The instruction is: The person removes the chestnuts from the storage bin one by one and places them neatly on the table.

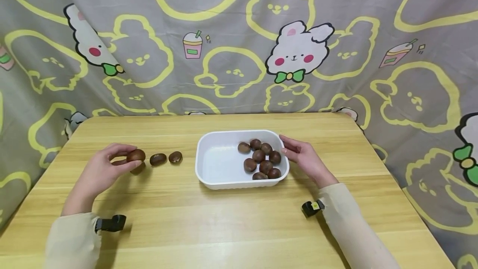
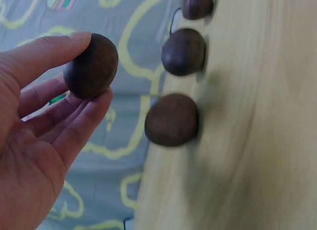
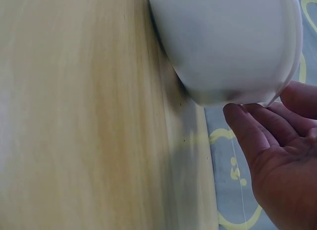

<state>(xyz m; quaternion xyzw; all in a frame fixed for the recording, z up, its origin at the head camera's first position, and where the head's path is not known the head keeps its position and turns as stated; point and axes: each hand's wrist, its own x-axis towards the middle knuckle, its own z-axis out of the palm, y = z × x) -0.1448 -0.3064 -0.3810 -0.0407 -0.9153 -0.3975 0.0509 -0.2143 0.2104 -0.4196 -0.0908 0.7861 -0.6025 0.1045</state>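
Observation:
My left hand (image 1: 106, 165) pinches a brown chestnut (image 2: 94, 66) between thumb and fingers, raised above the table on the left. Almost straight below it a second chestnut (image 2: 172, 120) sits on the wood, mostly covered by the held one in the head view. Two more chestnuts, a middle one (image 1: 158, 159) and a right one (image 1: 175, 157), continue the row towards the white tray (image 1: 220, 184). Several chestnuts (image 1: 259, 156) lie in the tray's right half. With thumb at the rim and fingers against the outer wall, my right hand (image 1: 304, 157) holds the tray's right end.
The wooden table (image 1: 224, 227) ends at a grey patterned curtain (image 1: 231, 45) behind and at both sides. A small black camera is strapped to each sleeve, the left camera (image 1: 112, 223) and the right camera (image 1: 310, 208), low over the wood.

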